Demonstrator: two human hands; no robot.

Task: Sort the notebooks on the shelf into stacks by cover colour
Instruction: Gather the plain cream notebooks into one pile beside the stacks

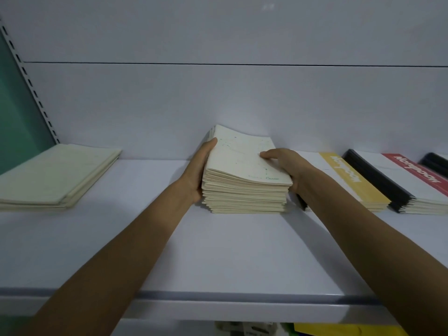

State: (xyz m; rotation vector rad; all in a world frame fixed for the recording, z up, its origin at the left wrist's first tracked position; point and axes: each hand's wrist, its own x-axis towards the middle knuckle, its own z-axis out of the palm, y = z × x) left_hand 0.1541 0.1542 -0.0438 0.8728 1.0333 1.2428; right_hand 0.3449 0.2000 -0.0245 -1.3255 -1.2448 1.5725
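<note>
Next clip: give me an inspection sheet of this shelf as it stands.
Surface: white shelf, grey front edge.
Job's things: tall cream stack at centre; low cream stack at left; yellow-banded notebook and red-banded notebook on piles at right.
Clutter: nothing seen.
Grippers: left hand and right hand grip the tall cream stack's sides, thumbs on its top cover.
Cables: nothing seen.
Surroundings: white back panel, slotted upright, green panel.
</note>
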